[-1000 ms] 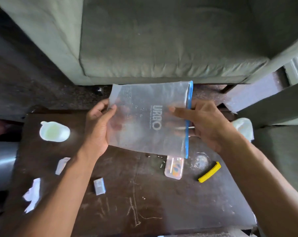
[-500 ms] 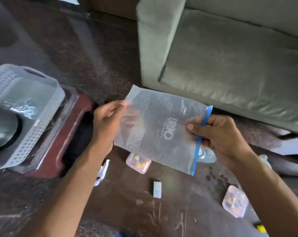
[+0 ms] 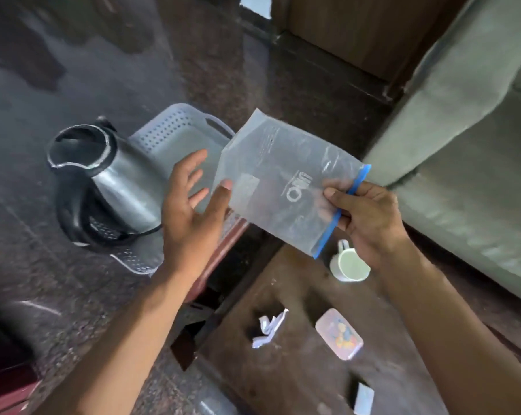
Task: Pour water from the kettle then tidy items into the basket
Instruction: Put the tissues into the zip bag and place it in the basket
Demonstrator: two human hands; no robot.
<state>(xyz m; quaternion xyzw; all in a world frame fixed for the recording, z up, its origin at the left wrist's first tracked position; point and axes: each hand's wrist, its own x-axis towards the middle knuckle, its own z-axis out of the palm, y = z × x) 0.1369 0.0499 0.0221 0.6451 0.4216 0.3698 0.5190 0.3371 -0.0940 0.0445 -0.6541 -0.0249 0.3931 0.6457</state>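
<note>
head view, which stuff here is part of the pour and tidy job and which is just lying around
Part of the job:
- kettle, standing in the basket
- basket
- zip bag, pinched at its blue edge by the right hand; left hand open beside it
- white mug
- small clear box
- crumpled paper

Just lying about:
- sofa
- table

Basket (image 3: 178, 136) interior open from above; kettle (image 3: 109, 181) close on its left, pouch (image 3: 286, 187) overhanging right.
</note>
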